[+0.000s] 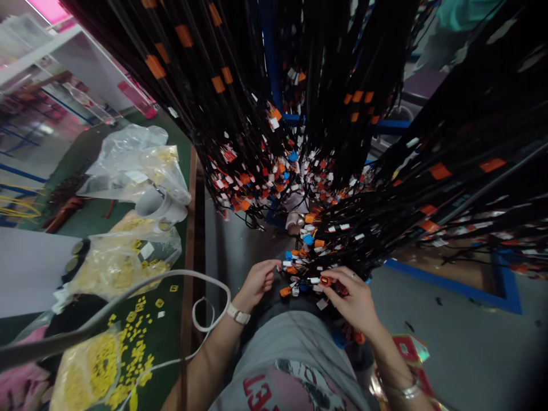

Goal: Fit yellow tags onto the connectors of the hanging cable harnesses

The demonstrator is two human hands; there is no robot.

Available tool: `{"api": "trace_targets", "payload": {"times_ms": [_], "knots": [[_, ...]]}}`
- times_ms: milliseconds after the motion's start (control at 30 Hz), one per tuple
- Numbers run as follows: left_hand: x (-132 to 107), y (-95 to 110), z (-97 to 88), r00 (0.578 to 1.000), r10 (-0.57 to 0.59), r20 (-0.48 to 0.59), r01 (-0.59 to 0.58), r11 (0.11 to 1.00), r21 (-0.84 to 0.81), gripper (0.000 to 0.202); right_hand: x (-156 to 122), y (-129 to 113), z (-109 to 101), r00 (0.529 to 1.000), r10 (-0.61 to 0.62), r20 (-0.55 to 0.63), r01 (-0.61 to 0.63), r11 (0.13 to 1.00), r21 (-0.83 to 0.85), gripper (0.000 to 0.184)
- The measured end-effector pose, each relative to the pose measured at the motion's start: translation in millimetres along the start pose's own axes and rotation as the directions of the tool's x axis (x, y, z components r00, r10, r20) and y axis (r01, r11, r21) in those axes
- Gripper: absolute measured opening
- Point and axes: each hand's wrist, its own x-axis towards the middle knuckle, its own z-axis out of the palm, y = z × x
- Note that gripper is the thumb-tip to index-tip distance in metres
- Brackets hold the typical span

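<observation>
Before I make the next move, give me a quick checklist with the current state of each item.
1. Red connector secured: ok, pinched in the fingers of the right hand.
2. Yellow part inside it fully seated: cannot tell, too small.
3. Left hand gripping a wire or connector: cannot tell; its fingertips are at the edge of the connector cluster.
4. White cable well away from the left wrist: not ok, it loops close beside the wristwatch in this view.
5. Loose yellow pieces available: ok, scattered on the green table.
</observation>
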Motion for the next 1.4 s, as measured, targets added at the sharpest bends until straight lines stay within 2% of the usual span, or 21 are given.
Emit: {"api": "trace_targets", "payload": {"times_ms": [200, 300, 367, 467, 567, 700, 800, 867, 933, 1000, 1100, 1167, 1267, 1400], "knots": [[-3.1, -24.2, 2.9, 1.0, -0.006, 0.007, 0.004, 0.964, 0.264, 0.058, -1.3, -3.7, 3.5, 0.999, -0.035, -0.014, 0.033, 0.992, -0.125, 0.014], [-2.9, -34.8, 3.0, 0.995, 0.092, 0.03, -0.093, 0.824, 0.559, 0.058, -4.0, -7.1, 3.6, 0.998, -0.064, 0.009, 0.064, 0.976, -0.206, 0.014], [-2.0, -38.8, 1.2, 0.987, 0.144, 0.068, -0.151, 0.708, 0.69, 0.043, -6.3, -11.5, 5.4, 0.997, -0.063, 0.047, 0.074, 0.957, -0.281, 0.018], [0.4, -38.8, -3.5, 0.983, 0.16, 0.093, -0.178, 0.675, 0.716, 0.028, -9.0, -20.5, 12.9, 0.99, -0.039, 0.138, 0.091, 0.914, -0.394, 0.024], [2.3, -32.8, -9.5, 0.976, 0.187, 0.114, -0.211, 0.661, 0.72, 0.03, -7.0, -29.9, 25.2, 0.972, -0.004, 0.233, 0.12, 0.866, -0.485, 0.028], [1.0, -22.3, -14.9, 0.964, 0.226, 0.142, -0.259, 0.66, 0.705, 0.03, 6.4, -39.2, 42.8, 0.953, 0.084, 0.292, 0.125, 0.768, -0.628, 0.038], [-2.4, -17.2, -15.5, 0.954, 0.26, 0.145, -0.289, 0.688, 0.666, 0.031, 19.4, -40.8, 51.7, 0.936, 0.173, 0.306, 0.108, 0.687, -0.718, 0.027], [-4.8, -16.0, -15.3, 0.948, 0.284, 0.143, -0.31, 0.726, 0.614, 0.033, 25.5, -38.9, 54.3, 0.93, 0.197, 0.309, 0.1, 0.673, -0.733, 0.015], [-6.8, -16.3, -15.5, 0.942, 0.306, 0.136, -0.328, 0.766, 0.553, 0.035, 28.6, -35.5, 54.4, 0.933, 0.18, 0.31, 0.091, 0.718, -0.69, 0.01], [-8.4, -17.2, -16.5, 0.945, 0.311, 0.106, -0.322, 0.812, 0.488, 0.038, 29.3, -31.9, 52.4, 0.944, 0.142, 0.298, 0.066, 0.803, -0.592, 0.009], [-9.7, -16.8, -19.7, 0.953, 0.298, 0.046, -0.294, 0.886, 0.357, 0.045, 29.1, -27.8, 47.1, 0.965, 0.11, 0.238, -0.015, 0.93, -0.368, 0.006], [-9.9, -14.3, -22.0, 0.956, 0.294, 0.008, -0.285, 0.918, 0.274, 0.046, 29.4, -26.3, 42.6, 0.976, 0.128, 0.176, -0.096, 0.979, -0.179, 0.005], [-9.8, -8.3, -23.9, 0.957, 0.282, -0.068, -0.265, 0.945, 0.193, 0.044, 29.5, -24.9, 35.2, 0.978, 0.185, 0.1, -0.195, 0.976, 0.097, 0.006], [-10.6, -3.9, -21.9, 0.952, 0.289, -0.105, -0.272, 0.95, 0.152, 0.04, 26.2, -21.7, 27.2, 0.971, 0.213, 0.109, -0.238, 0.908, 0.345, 0.01]]}}
